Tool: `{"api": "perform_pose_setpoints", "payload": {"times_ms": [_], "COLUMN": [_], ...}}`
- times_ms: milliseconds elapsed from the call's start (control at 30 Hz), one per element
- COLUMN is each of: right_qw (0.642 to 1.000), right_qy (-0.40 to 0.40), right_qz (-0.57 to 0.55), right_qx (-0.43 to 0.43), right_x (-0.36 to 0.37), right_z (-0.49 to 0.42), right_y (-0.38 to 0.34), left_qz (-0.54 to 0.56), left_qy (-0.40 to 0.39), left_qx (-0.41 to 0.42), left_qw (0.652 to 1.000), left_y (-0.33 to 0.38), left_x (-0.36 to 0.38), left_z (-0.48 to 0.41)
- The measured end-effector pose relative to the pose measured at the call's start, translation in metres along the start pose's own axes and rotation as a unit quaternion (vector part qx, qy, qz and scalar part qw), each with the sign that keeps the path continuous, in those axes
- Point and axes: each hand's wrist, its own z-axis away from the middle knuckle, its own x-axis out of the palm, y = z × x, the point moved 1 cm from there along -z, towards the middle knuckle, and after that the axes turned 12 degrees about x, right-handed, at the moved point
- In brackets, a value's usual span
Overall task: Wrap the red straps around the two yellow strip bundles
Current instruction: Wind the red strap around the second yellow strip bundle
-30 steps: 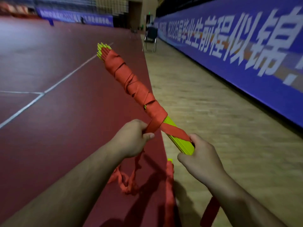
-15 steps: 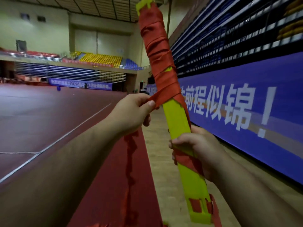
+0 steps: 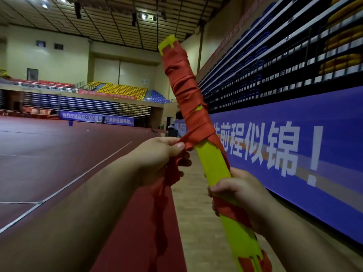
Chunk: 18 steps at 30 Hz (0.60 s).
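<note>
Yellow strip bundle (image 3: 213,163) held near upright, upper half wound in red strap (image 3: 188,95). Left hand (image 3: 157,156) pinches strap's loose tail; right hand (image 3: 235,191) grips bundle lower down, seemingly over red wrap.

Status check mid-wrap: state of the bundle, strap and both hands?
yellow strip bundle: held up at a tilt, upper part wrapped, middle bare.
red strap: wound round the upper bundle, tail hanging loose.
left hand: pinches the strap beside the bundle.
right hand: grips the lower bundle.

Dark red floor (image 3: 49,154) with white lines (image 3: 94,167) meets wooden boards (image 3: 196,232).
</note>
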Motion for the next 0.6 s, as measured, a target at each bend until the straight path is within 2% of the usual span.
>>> {"api": "perform_pose_setpoints", "payload": {"times_ms": [67, 100, 133, 167, 200, 233, 267, 333, 400, 467, 600], "right_qw": [1.0, 1.0, 1.0, 1.0, 1.0, 1.0, 1.0, 1.0, 1.0, 0.999, 0.993], "right_qy": [-0.013, -0.018, -0.02, -0.02, -0.018, -0.014, -0.012, -0.01, -0.017, -0.037, -0.106], "right_qz": [-0.002, -0.001, 0.002, 0.006, 0.009, 0.009, 0.005, -0.003, -0.012, -0.022, -0.059], "right_qx": [-0.011, -0.014, -0.016, -0.018, -0.019, -0.02, -0.021, -0.018, -0.012, 0.0, 0.012], "right_x": [-0.002, -0.002, -0.002, -0.001, -0.001, -0.001, -0.001, -0.003, -0.004, -0.004, 0.0], "right_z": [0.002, 0.002, 0.003, 0.003, 0.003, 0.002, -0.001, -0.004, -0.007, -0.009, -0.005], "right_y": [-0.001, -0.001, -0.001, -0.001, -0.001, 0.0, 0.001, 0.004, 0.007, 0.01, 0.015], "left_qz": [0.054, 0.027, -0.055, -0.185, -0.303, -0.357, -0.355, -0.179, -0.028, -0.004, -0.023], "left_qy": [0.011, 0.019, 0.031, 0.044, 0.052, 0.06, 0.058, 0.05, 0.048, 0.04, 0.035], "left_qx": [0.008, 0.028, 0.06, 0.097, 0.132, 0.15, 0.146, 0.094, 0.049, 0.049, 0.119], "left_qw": [0.998, 0.999, 0.996, 0.977, 0.942, 0.92, 0.922, 0.978, 0.997, 0.998, 0.992], "left_y": [0.004, 0.005, 0.005, 0.002, 0.002, -0.001, -0.002, -0.007, -0.01, -0.016, -0.028], "left_x": [0.001, 0.003, 0.004, 0.001, 0.0, -0.002, -0.003, -0.004, -0.003, -0.004, -0.004], "left_z": [0.003, 0.004, 0.006, 0.006, 0.007, 0.007, 0.008, 0.009, 0.01, 0.009, 0.009]}}
